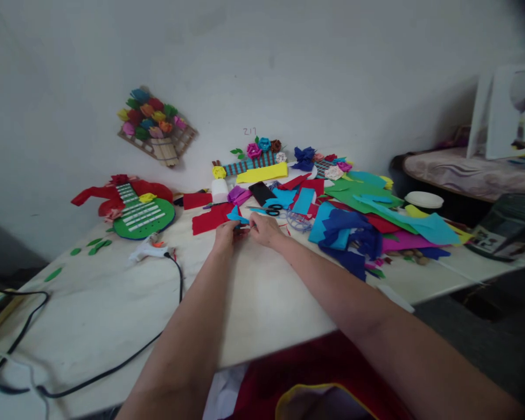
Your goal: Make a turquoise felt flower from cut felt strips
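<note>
A small piece of light blue crepe paper [236,215] stands up between my two hands, above the table. My left hand [226,234] is closed on its lower end, with the fingers partly hidden. Close beside it, my right hand [265,231] pinches the paper's right edge with thumb and fingertips. Just beyond my right hand lie black-handled scissors [272,210], their blades pointing left. Red crepe paper pieces [207,221] lie flat behind my left hand. A black phone [261,193] rests farther back.
Coloured paper [354,233] is heaped on the right, near a dark jar [507,224]. At left, a glue gun [149,249] trails a black cord [126,364] across the table [91,315]. Behind it stands a green and red guitar-shaped craft [142,217]. Paper flowers [254,150] lean against the wall.
</note>
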The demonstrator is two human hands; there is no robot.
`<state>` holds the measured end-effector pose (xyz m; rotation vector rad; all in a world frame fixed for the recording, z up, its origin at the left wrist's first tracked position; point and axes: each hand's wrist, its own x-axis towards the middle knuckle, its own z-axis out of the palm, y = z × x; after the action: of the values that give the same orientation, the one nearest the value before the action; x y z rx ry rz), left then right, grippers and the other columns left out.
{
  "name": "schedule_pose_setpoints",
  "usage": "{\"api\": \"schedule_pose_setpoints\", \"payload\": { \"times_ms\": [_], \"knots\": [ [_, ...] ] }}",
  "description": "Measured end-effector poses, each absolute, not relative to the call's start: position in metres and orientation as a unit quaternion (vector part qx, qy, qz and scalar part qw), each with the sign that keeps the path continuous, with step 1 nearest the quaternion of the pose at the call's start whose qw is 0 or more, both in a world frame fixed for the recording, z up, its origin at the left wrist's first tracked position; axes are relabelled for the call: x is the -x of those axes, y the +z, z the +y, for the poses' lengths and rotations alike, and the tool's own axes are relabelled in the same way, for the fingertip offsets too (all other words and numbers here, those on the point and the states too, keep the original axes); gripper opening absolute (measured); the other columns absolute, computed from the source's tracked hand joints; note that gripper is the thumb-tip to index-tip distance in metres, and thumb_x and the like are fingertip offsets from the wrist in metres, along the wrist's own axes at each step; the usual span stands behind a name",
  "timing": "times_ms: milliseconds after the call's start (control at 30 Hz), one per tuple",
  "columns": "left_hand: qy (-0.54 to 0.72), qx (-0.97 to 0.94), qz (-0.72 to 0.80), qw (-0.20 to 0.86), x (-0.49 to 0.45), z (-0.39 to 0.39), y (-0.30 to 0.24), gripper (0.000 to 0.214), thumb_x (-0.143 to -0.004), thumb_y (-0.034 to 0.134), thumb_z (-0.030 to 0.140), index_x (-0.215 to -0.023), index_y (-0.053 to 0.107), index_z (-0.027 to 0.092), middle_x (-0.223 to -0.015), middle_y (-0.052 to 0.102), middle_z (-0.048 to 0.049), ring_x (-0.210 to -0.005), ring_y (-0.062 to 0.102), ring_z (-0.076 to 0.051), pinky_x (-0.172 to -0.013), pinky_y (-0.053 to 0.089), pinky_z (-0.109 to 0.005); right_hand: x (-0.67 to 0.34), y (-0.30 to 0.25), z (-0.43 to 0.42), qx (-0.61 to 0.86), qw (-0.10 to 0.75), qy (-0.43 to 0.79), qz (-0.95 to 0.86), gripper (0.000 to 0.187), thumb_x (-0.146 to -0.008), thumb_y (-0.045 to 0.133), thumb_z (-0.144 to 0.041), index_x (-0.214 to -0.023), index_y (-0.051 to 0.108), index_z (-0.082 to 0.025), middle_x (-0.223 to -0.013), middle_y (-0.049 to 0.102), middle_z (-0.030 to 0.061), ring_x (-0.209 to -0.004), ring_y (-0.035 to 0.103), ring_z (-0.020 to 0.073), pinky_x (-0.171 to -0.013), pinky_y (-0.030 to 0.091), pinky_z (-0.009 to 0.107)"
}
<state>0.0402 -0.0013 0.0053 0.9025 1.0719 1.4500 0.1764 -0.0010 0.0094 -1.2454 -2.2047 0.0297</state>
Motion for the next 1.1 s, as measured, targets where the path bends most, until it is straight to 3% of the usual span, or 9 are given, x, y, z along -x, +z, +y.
{"api": "schedule_pose_setpoints", "payload": {
  "times_ms": [167, 400, 767, 900, 1100],
  "knots": [
    [0.599, -0.402, 0.468, 0.51, -0.042, -0.005, 0.007, 0.011, -0.058, 0.06, 0.019, -0.064, 0.061, 0.01, -0.061, 0.064, -0.0074, -0.051, 0.061, -0.016, -0.05, 0.049, -0.025, -0.176, 0.007, 0.005, 0.497, 0.373, 0.094, -0.778, 0.032, -0.079, 0.046, -0.03, -0.108, 0.052, -0.019, -0.084, 0.067, 0.0023, -0.08, 0.058, 0.0177, -0.067, 0.038, 0.027],
    [0.576, -0.459, 0.495, 0.461, -0.046, -0.003, 0.004, 0.014, -0.055, 0.064, 0.024, -0.059, 0.062, 0.012, -0.053, 0.061, -0.0051, -0.049, 0.059, -0.016, -0.05, 0.048, -0.026, -0.176, 0.006, 0.007, 0.547, 0.34, 0.06, -0.763, 0.025, -0.079, 0.047, -0.031, -0.092, 0.066, -0.023, -0.085, 0.069, 0.0033, -0.081, 0.06, 0.0182, -0.066, 0.04, 0.026],
    [0.608, -0.446, 0.5, 0.425, -0.05, -0.005, 0.004, 0.011, -0.053, 0.064, 0.021, -0.056, 0.058, 0.013, -0.048, 0.057, -0.0017, -0.048, 0.058, -0.015, -0.052, 0.049, -0.027, -0.174, 0.009, 0.003, 0.547, 0.358, 0.064, -0.754, 0.025, -0.079, 0.046, -0.03, -0.095, 0.065, -0.024, -0.087, 0.069, 0.003, -0.084, 0.06, 0.0183, -0.071, 0.041, 0.027],
    [0.648, -0.392, 0.498, 0.423, -0.045, -0.002, 0.006, 0.01, -0.054, 0.062, 0.02, -0.057, 0.056, 0.013, -0.049, 0.056, -0.0018, -0.047, 0.058, -0.016, -0.051, 0.05, -0.028, -0.194, 0.012, 0.016, 0.618, 0.388, 0.076, -0.679, 0.029, -0.081, 0.043, -0.027, -0.101, 0.064, -0.022, -0.095, 0.067, 0.0061, -0.087, 0.06, 0.0209, -0.072, 0.042, 0.031],
    [0.666, -0.353, 0.493, 0.435, -0.041, 0.001, 0.003, 0.01, -0.055, 0.058, 0.02, -0.061, 0.055, 0.012, -0.051, 0.057, -0.0028, -0.045, 0.056, -0.015, -0.048, 0.049, -0.028, -0.218, 0.001, 0.036, 0.657, 0.303, 0.014, -0.69, 0.034, -0.081, 0.041, -0.019, -0.105, 0.064, -0.022, -0.107, 0.063, 0.0077, -0.096, 0.055, 0.0231, -0.081, 0.039, 0.035]
  ]
}}
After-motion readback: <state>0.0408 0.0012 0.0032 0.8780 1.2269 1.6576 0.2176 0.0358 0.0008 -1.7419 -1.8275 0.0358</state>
